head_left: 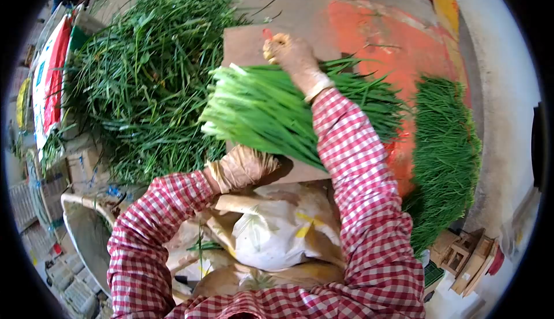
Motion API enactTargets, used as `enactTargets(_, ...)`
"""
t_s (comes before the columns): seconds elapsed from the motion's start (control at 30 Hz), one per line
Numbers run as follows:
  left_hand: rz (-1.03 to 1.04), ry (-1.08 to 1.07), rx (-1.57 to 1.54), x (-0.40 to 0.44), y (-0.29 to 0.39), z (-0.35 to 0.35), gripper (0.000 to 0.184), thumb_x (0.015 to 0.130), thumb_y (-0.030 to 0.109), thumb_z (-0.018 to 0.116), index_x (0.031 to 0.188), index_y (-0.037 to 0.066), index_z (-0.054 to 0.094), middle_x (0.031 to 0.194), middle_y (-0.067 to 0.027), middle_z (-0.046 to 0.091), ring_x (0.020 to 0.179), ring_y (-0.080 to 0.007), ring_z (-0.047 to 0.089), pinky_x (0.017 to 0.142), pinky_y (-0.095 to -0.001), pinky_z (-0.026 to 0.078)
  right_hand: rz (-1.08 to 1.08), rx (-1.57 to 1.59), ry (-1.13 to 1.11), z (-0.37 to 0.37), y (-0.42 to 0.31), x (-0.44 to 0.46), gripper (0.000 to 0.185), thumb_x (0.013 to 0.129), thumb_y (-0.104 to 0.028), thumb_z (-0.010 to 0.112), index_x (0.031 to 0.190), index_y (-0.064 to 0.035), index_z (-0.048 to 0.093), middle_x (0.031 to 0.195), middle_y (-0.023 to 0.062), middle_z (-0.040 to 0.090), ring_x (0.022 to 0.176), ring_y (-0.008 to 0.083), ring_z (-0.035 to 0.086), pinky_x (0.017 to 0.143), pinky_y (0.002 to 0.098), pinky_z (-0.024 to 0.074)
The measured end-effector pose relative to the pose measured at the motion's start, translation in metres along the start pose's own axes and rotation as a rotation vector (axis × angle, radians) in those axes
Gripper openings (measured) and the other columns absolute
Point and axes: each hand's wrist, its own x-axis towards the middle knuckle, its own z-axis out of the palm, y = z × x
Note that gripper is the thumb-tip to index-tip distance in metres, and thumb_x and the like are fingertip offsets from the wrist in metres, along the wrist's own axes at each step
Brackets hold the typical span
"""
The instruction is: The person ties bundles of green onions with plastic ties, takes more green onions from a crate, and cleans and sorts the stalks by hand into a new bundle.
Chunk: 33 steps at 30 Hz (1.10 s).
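A thick bundle of garlic chives (259, 105) lies across a brown board (300, 173), pale cut ends to the left and dark tips to the right. My right hand (294, 62), its fingers covered in yellowish wrapping, is over the far side of the bundle. Its fingers are closed, with a small red strip (267, 33) showing at the fingertips. My left hand (245, 168), in a tan glove, is curled at the bundle's near edge. Its fingertips are turned away, and whatever they hold is hidden.
A large loose heap of chives (156, 71) spreads at the left. Neatly stacked chives (444, 151) line the right side, beside an orange-red sheet (392, 47). White plastic (265, 235) covers my lap. A pale bin (86, 232) stands lower left, wooden pieces (467, 255) lower right.
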Motion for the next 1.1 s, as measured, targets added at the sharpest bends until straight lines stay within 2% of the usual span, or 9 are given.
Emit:
enactTargets(0.1,0.137,0.014,0.296,-0.015,0.001,-0.025,0.03,0.08,0.016,0.052,0.106,0.003,0.057,0.084,-0.0166,0.058,0.063,-0.0275,0.058,0.05,-0.0351,0.048,-0.001,-0.028,-0.061,-0.001,0.008,0.01,0.025,0.087,-0.028,0.059,0.089,-0.005,0.066,0.078,0.0057,0.067,0.072,0.0166,0.063,0.067,0.0296,0.0487)
enactTargets(0.17,0.026,0.126,-0.22,-0.008,0.0,-0.043,0.029,0.082,0.019,0.054,0.106,0.003,0.057,0.086,-0.0162,0.059,0.065,-0.028,0.058,0.052,-0.0353,0.048,-0.011,-0.061,-0.056,-0.003,-0.002,0.009,0.024,0.088,-0.024,0.059,0.093,-0.0003,0.064,0.082,0.0069,0.066,0.073,0.015,0.062,0.067,0.0271,0.0491)
enactTargets(0.2,-0.198,-0.304,-0.222,-0.001,0.007,-0.066,0.031,0.081,0.023,0.059,0.109,0.01,0.063,0.108,-0.0121,0.06,0.093,-0.0273,0.059,0.076,-0.0337,0.051,-0.032,-0.349,-0.114,-0.008,-0.021,0.005,0.029,0.087,-0.03,0.059,0.097,-0.0044,0.065,0.086,0.0086,0.067,0.077,0.0203,0.063,0.07,0.0314,0.0492)
enactTargets(0.33,-0.192,-0.038,-0.304,-0.011,-0.018,-0.026,0.047,0.084,0.018,0.058,0.129,0.012,0.048,0.122,-0.0132,0.054,0.108,-0.0306,0.055,0.093,-0.036,0.045,-0.065,-0.759,-0.251,-0.011,-0.038,0.001,0.038,0.081,-0.043,0.056,0.104,-0.0141,0.067,0.098,0.0122,0.067,0.088,0.031,0.062,0.077,0.041,0.0472)
enactTargets(0.57,-0.338,-0.169,-0.676,-0.01,-0.013,-0.022,0.039,0.087,0.016,0.052,0.125,0.007,0.05,0.123,-0.0165,0.052,0.107,-0.0307,0.054,0.091,-0.0369,0.044,-0.027,-0.752,-0.396,0.0,-0.048,-0.013,0.033,0.081,-0.035,0.058,0.102,-0.0114,0.068,0.093,0.0119,0.068,0.085,0.0274,0.063,0.075,0.0393,0.0469)
enactTargets(0.67,-0.14,0.165,-0.054,-0.009,-0.01,-0.02,0.038,0.082,0.015,0.051,0.116,-0.003,0.053,0.105,-0.0241,0.057,0.093,-0.0378,0.056,0.083,-0.041,0.047,-0.016,-0.73,-0.43,0.001,-0.042,-0.009,0.032,0.081,-0.034,0.058,0.1,-0.0109,0.069,0.092,0.0118,0.068,0.083,0.0273,0.063,0.074,0.0393,0.0469)
enactTargets(0.77,-0.227,-0.124,-0.059,0.01,0.006,-0.036,0.037,0.083,0.024,0.054,0.109,-0.003,0.058,0.102,-0.0232,0.058,0.092,-0.0383,0.056,0.081,-0.0424,0.047,-0.034,-0.738,-0.404,0.004,-0.034,-0.006,0.032,0.08,-0.035,0.058,0.098,-0.0109,0.069,0.09,0.0122,0.068,0.083,0.0272,0.063,0.073,0.0394,0.0468)
enactTargets(0.97,-0.153,0.132,-0.199,0.013,0.0,-0.022,0.037,0.083,0.035,0.06,0.097,0.001,0.061,0.092,-0.0167,0.06,0.081,-0.0361,0.056,0.068,-0.0451,0.045,0.007,-0.711,-0.331,0.005,-0.03,-0.005,0.03,0.081,-0.035,0.059,0.093,-0.0108,0.07,0.085,0.0121,0.067,0.078,0.0258,0.062,0.071,0.0384,0.0461)
enactTargets(1.1,0.005,0.303,0.138,0.011,0.005,-0.014,0.036,0.083,0.035,0.06,0.102,0.004,0.061,0.092,-0.0131,0.059,0.082,-0.0317,0.056,0.068,-0.0459,0.044,-0.001,-0.704,-0.328,0.0,-0.032,-0.008,0.028,0.081,-0.034,0.059,0.092,-0.0105,0.07,0.083,0.0113,0.067,0.076,0.0248,0.061,0.07,0.0372,0.046)
